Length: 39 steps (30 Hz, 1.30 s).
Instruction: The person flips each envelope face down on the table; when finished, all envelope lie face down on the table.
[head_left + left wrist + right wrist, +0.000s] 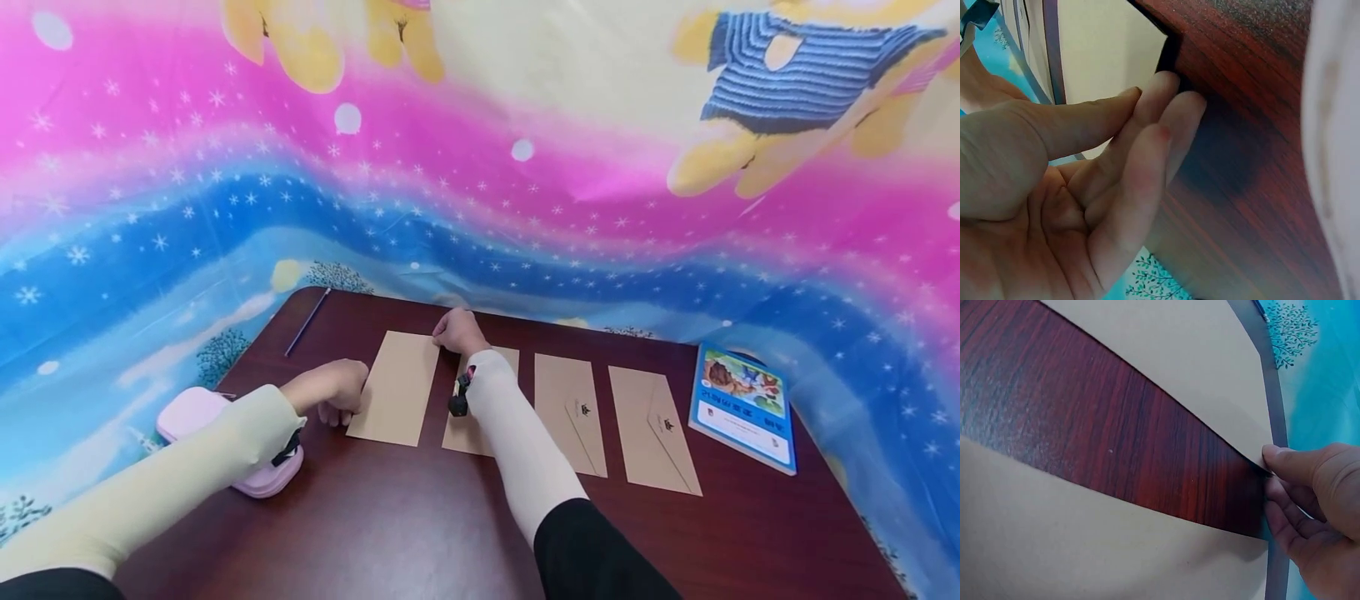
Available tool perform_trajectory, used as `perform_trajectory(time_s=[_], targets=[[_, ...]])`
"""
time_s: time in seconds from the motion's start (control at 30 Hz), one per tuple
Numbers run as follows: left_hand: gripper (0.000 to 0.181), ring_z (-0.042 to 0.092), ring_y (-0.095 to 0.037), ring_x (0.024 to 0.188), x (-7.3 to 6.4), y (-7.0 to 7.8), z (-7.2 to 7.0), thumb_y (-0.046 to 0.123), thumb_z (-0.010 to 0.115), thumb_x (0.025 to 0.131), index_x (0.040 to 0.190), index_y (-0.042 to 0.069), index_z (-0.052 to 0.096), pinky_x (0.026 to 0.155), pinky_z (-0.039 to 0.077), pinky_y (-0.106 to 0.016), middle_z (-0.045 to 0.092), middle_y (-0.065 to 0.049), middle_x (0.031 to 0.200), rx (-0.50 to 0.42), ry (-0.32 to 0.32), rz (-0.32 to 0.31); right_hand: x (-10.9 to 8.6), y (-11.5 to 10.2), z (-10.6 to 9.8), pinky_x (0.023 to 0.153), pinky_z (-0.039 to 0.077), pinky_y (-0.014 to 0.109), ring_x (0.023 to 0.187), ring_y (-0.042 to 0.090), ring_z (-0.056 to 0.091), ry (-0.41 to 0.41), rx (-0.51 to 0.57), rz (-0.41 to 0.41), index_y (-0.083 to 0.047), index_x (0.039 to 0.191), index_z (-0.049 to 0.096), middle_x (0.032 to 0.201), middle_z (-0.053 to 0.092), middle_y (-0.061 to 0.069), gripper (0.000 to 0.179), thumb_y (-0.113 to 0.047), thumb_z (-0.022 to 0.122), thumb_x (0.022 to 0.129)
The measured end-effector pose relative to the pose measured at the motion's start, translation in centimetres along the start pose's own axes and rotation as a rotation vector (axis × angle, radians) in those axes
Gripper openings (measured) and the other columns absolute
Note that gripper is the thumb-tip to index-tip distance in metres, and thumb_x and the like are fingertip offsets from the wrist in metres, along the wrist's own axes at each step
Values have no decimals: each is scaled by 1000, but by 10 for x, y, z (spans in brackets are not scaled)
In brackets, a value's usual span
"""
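Observation:
A plain tan envelope [395, 390], the leftmost of several in a row, lies between my two hands. My left hand [341, 392] pinches its left edge between thumb and fingers; the left wrist view shows the thumb [1094, 122] on the edge. At the far right corner, my right hand [459, 332] pinches it, with the thumb on top in the right wrist view. There that envelope [1191, 369] bends slightly upward at the corner. Beneath my right forearm a second plain envelope [463, 433] is partly hidden.
Two envelopes with flaps and crown prints, a third [558, 400] and a fourth [645, 433], lie to the right. Beyond them is a blue book [742, 408]. A pink case [266, 482] sits under my left forearm, and a pencil [307, 323] lies at the back left.

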State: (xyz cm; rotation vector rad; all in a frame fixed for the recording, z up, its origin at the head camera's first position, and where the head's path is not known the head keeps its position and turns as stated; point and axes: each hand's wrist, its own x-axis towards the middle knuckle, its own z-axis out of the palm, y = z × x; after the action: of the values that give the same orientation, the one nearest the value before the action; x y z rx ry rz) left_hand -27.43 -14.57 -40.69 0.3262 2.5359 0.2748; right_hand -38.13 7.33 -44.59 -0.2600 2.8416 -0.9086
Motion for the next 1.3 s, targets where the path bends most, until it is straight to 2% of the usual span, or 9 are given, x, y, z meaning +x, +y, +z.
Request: perform_trajectory(time_s=[0.13,0.37,0.53,0.67,0.8,0.93,1.07,1.2,1.3], targets=[[19,73,-23,52,0,2,0,0,67,91,72,-1,62,49,59,-34,76,-14,69,8,-3,-19,0,0,2,90,59,38,99,22,69,-1,-28,-8,-7,98,81,103,77,7,10,-12,74,95],[18,73,-24,52,-3,6,-1,6,71,88,71,3,65,45,56,-36,75,-8,63,98,66,-32,3,0,3,88,59,37,95,22,68,-22,-78,-29,-7,98,80,104,76,8,11,-13,70,97],[16,74,-24,55,-4,9,0,6,69,89,74,4,63,49,56,-38,74,-7,62,133,50,-34,3,2,2,88,58,36,99,21,69,-59,-79,-59,-8,106,79,109,76,8,15,-16,68,99],[14,74,-23,55,-5,13,-3,6,68,89,75,6,63,56,56,-38,73,-7,62,196,77,-23,-1,5,-16,100,54,40,117,25,65,-137,-31,-114,-8,127,70,127,70,9,32,-25,67,100],[12,66,-20,60,-8,20,-9,15,67,90,80,9,64,59,49,-39,68,-3,70,262,175,10,-6,18,-56,110,48,44,129,28,61,-185,-34,-159,-10,135,65,136,67,9,41,-33,65,101],[25,59,-21,72,-10,40,-5,37,70,93,89,12,65,64,49,-44,65,-3,83,241,276,88,-18,51,-103,113,46,48,131,32,60,-180,-77,-136,-9,134,66,137,67,11,40,-32,66,101],[37,68,-27,95,-11,64,16,45,73,90,112,14,72,75,56,-50,73,-4,106,250,338,244,-33,87,-134,112,47,51,130,35,60,-193,-115,-79,-7,134,64,138,66,16,41,-31,67,100],[61,64,-36,118,-17,84,37,48,79,85,133,12,66,94,55,-51,69,-10,130,325,337,395,-44,111,-136,110,48,51,128,36,61,-226,-170,-66,-6,131,67,135,67,16,39,-30,67,100],[57,64,-35,118,-18,99,49,50,81,84,126,14,69,96,53,-49,71,-7,127,378,325,448,-49,120,-127,110,48,50,130,35,60,-259,-201,-69,-5,135,65,137,66,16,45,-32,68,99]])
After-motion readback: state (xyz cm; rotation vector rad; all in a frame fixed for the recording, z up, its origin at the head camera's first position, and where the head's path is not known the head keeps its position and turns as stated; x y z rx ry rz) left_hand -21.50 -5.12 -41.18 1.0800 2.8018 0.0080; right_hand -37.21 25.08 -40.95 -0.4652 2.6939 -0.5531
